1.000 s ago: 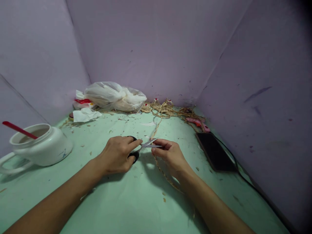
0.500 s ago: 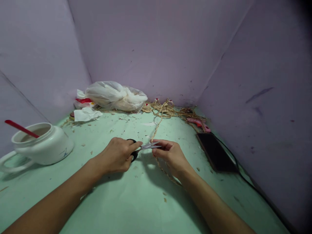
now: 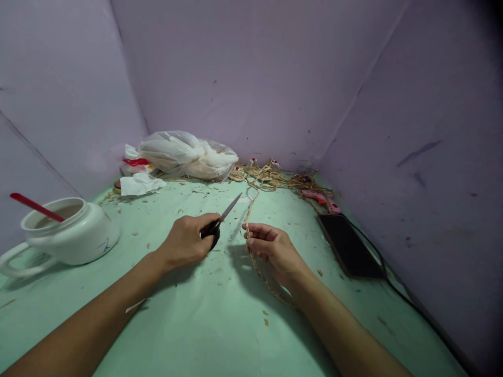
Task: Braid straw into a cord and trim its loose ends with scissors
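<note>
Black-handled scissors are held in my left hand, blades together and pointing up and to the right. A thin braided straw cord passes between the fingertips of my right hand, just right of the scissors. From those fingers the cord runs back to a tangle of straw cords by the far wall, and its near part curves down under my right forearm. The blade tip is apart from the cord.
At the left stands a white pot holding liquid and a red stick. A knotted plastic bag and white tissue lie at the back. To the right are a pink tool, a dark phone and a black cable.
The scissors have closed and swung away from the cord, their tip now pointing up instead of right. My left hand has shifted slightly left. My right hand stays at nearly the same spot on the cord.
</note>
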`<state>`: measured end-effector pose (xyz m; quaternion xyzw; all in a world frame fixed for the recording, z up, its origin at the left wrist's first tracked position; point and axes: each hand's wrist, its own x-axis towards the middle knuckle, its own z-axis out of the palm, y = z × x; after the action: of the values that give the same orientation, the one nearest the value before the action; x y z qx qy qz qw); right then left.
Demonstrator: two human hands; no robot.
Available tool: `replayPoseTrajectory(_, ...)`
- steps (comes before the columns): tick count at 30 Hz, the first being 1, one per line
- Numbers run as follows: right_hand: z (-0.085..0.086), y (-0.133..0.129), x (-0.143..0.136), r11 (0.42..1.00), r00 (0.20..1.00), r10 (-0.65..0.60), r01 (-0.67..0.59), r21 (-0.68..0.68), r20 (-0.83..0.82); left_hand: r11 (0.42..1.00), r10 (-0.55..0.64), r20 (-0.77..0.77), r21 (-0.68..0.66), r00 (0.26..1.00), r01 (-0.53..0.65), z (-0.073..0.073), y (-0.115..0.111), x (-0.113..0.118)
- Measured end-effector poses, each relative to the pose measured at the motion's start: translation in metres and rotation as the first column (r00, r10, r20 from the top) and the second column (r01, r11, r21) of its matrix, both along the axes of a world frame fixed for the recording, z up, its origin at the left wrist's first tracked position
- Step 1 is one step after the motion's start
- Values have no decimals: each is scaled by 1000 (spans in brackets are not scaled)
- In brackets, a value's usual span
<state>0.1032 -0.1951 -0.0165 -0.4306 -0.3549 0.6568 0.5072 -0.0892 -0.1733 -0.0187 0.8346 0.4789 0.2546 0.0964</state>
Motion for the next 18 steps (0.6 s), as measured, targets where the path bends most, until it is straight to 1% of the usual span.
replayPoseTrajectory(1,0,0,0,1000,1000,4,-4,4,-4,1000,17,4,12,1000,-17,0,0,0)
replayPoseTrajectory(3,1,0,0,1000,1000,7,-6,11,-10,1000,4,-47,23,999,-3,1,-2,0)
replayPoseTrajectory(7,1,0,0,1000,1000,0,0,16,-19,996,-67,-251,46,966,81,5,-7,3)
replayPoseTrajectory(10,-2,0,-1,1000,1000,-19,19,3,-17,992,-86,-357,59,930,114,5,-8,6)
replayPoseTrajectory(13,-3,1,-1,1000,1000,-23,23,-2,5,991,-89,-392,60,915,122,5,-8,7)
replayPoseTrajectory(18,-2,-1,-2,999,1000,18,-18,26,6,991,-106,-369,36,923,129,3,-8,6)
